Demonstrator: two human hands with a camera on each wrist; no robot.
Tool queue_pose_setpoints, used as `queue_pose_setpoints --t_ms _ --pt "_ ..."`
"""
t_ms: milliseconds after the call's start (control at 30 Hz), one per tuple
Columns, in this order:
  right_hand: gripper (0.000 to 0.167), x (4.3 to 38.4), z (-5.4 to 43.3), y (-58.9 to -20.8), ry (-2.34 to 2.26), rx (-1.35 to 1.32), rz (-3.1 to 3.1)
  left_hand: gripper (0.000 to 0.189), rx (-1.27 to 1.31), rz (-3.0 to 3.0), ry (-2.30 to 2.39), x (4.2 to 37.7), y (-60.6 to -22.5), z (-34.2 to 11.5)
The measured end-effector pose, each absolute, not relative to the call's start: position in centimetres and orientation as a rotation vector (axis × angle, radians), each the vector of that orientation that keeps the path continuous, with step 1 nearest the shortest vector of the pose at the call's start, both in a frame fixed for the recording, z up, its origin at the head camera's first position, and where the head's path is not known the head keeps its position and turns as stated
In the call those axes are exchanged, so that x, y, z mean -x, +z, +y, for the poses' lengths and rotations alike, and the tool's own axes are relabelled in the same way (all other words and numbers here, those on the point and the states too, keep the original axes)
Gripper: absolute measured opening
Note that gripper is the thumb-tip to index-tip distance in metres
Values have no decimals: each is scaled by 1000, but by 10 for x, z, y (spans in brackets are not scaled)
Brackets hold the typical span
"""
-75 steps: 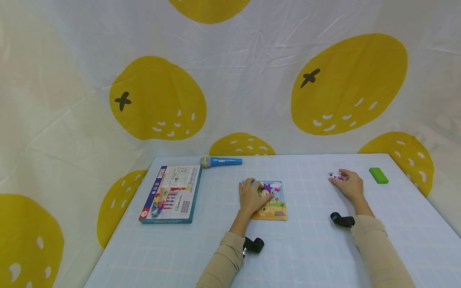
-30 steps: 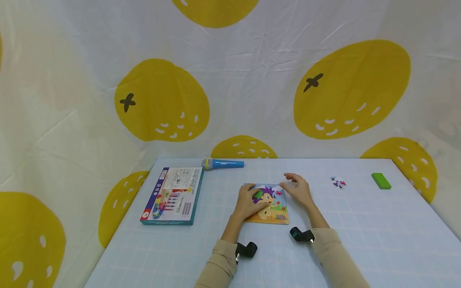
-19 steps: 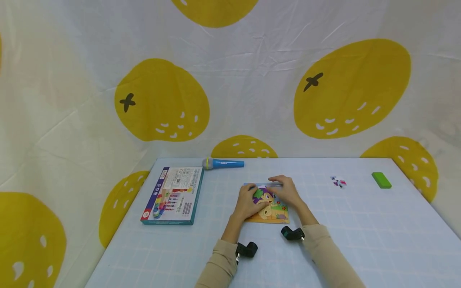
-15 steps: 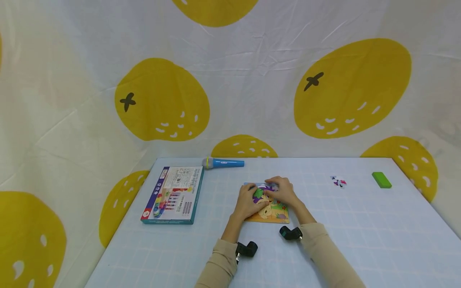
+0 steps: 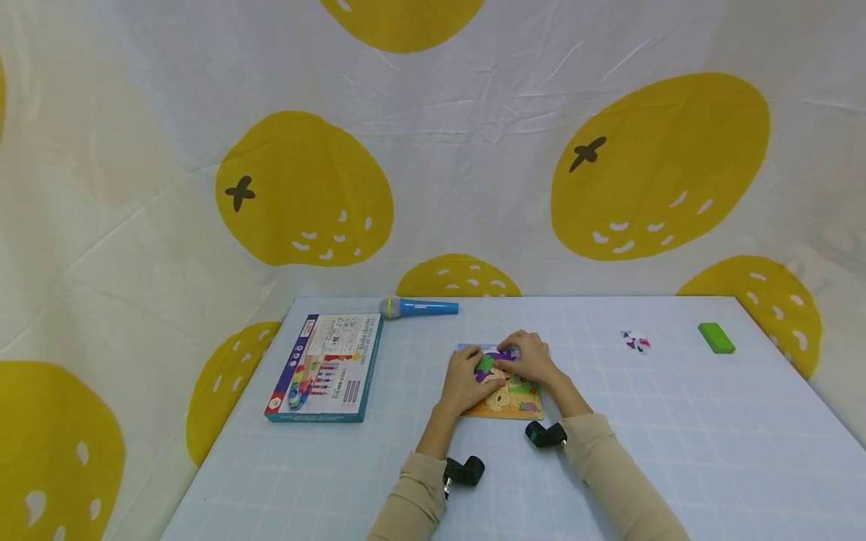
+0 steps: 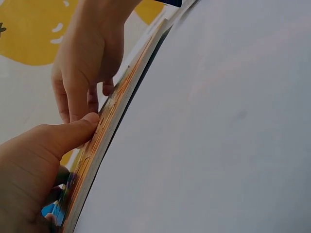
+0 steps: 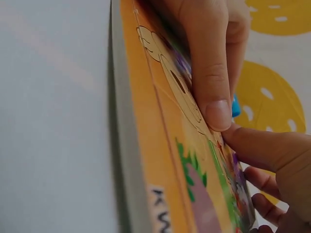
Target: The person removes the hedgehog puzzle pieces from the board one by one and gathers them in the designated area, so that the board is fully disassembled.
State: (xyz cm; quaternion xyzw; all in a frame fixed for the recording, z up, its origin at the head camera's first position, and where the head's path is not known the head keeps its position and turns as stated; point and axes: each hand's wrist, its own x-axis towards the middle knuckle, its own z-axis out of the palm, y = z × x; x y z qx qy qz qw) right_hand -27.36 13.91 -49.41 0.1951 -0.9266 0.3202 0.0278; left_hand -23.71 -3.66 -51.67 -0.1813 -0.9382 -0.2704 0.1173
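A square cartoon puzzle board [image 5: 524, 406], showing a purple-haired character, lies flat in the head view. My left hand [image 5: 465, 382] rests on its left half, thumb pressed on the picture and fingers near the far left corner. From the right, my right hand [image 5: 532, 358] reaches onto its upper part; thumb and fingertips stand a little apart over the purple hair. In the right wrist view the right thumb [image 7: 262, 148] meets the face close to the left thumb [image 7: 217, 109]. I cannot tell whether the right fingers pinch a piece. A loose puzzle piece [image 5: 637, 343] lies farther right.
On the left lies a flat printed box [image 5: 327, 368] with teal sides. A blue toy microphone [image 5: 421, 307] is at the table's back edge. A green block [image 5: 716, 338] sits at the right, on the pale blue tablecloth [image 5: 676, 451]. A fruit-print cloth [image 5: 467, 150] hangs behind.
The right hand has let go of the loose piece at the right and moved left onto the board, reaching the purple hair. The left hand has stayed on the board.
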Motion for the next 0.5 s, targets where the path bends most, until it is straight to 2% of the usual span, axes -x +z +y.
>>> queue_pose_setpoints --t_ms 267,500 --pt "33 283 143 -483 965 -727 -2966 70 527 -2729 -752 235 -514 -35" --pt "32 289 142 -479 1015 -735 -3018 70 492 -2763 -718 233 -514 -34"
